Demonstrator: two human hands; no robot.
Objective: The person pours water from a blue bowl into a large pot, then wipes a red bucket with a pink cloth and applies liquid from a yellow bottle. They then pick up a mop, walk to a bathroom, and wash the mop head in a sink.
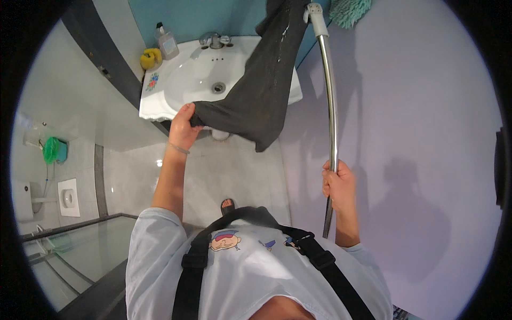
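Note:
A dark grey cloth (264, 88) hangs in front of the white washbasin (192, 80), its upper end running out of the top of the view. My left hand (186, 127) grips the cloth's lower left corner near the basin's front edge. In my right hand (339, 184) is a long metal pole (330, 96) with a white plastic head (317, 19). That head is at the upper right edge of the cloth; whether it hooks or clamps the cloth cannot be told.
A clear pump bottle (168, 45) and a yellow object (151, 59) stand on the basin's left corner, beside the chrome faucet (216, 41). A turquoise chenille item (349, 11) hangs at the top. The lilac wall (404, 100) bounds the right; a glass-panelled door (80, 248) is at lower left.

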